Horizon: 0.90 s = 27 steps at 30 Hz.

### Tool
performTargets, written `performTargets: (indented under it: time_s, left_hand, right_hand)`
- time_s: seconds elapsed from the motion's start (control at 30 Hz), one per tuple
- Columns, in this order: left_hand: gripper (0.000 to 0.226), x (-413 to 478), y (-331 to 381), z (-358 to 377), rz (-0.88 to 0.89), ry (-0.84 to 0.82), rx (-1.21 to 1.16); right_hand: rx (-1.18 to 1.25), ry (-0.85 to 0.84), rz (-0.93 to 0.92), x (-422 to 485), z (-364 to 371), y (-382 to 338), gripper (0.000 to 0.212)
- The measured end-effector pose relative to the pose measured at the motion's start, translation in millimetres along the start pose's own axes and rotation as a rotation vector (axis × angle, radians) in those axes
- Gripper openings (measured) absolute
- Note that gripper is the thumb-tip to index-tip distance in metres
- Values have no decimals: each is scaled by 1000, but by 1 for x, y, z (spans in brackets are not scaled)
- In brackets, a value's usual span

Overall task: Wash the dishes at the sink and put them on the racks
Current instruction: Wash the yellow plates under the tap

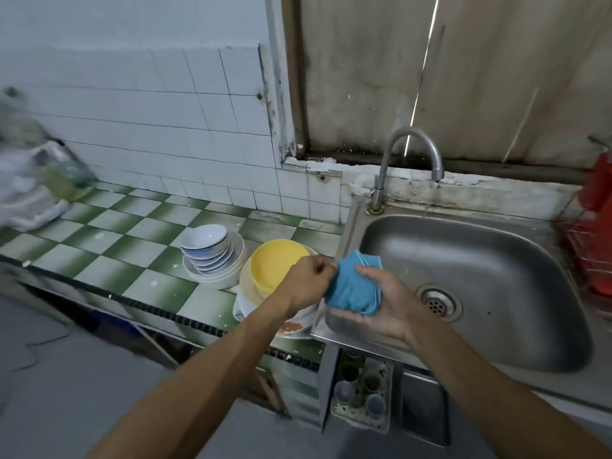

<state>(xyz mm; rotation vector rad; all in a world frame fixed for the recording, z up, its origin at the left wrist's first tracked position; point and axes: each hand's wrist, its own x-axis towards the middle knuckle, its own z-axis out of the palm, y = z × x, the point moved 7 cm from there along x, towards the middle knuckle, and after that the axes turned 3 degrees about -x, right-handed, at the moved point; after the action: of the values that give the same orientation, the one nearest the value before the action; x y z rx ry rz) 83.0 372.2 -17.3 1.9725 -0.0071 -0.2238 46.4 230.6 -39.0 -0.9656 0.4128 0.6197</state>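
Both hands grip a blue cloth (354, 284) over the sink's (480, 352) left edge: left hand (306, 281) pinching, right hand (381, 304) cupping underneath.

A leaning stack of white, blue-rimmed ceramic bowls (206, 248) sits in a wide white dish (228, 276), just beside a yellow plastic bowl (273, 260) topping a pile of plates. To their right lies the stainless-steel sink (496, 293), with a red wire rack (586, 250) at its right edge.

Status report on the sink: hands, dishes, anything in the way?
Left hand pinches blue cloth, right hand grips it, at sink. Yellow bowl and bowl stack sit on counter. Faucet running; no obstruction seen.
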Motion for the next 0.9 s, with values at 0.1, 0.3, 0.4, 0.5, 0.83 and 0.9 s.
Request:
performTargets:
  time_s: [0.1, 0.3, 0.4, 0.5, 0.83, 0.9]
  left_hand:
    - [27, 19, -13, -34, 102, 85, 449]
    - [57, 54, -79, -120, -116, 251, 905]
    - [57, 68, -99, -135, -156, 225, 829]
    - [52, 78, -104, -134, -155, 171, 805]
    - [21, 92, -106, -134, -153, 92, 969]
    - [23, 94, -104, -133, -139, 83, 1007]
  right_hand:
    - [74, 66, -15, 21, 14, 6, 40]
    - [12, 178, -5, 53, 28, 14, 42]
    - [23, 227, -8, 65, 34, 16, 42]
    - [3, 259, -15, 75, 39, 16, 43]
    - [-90, 312, -24, 93, 49, 10, 33]
    - [-92, 317, -36, 95, 50, 8, 36]
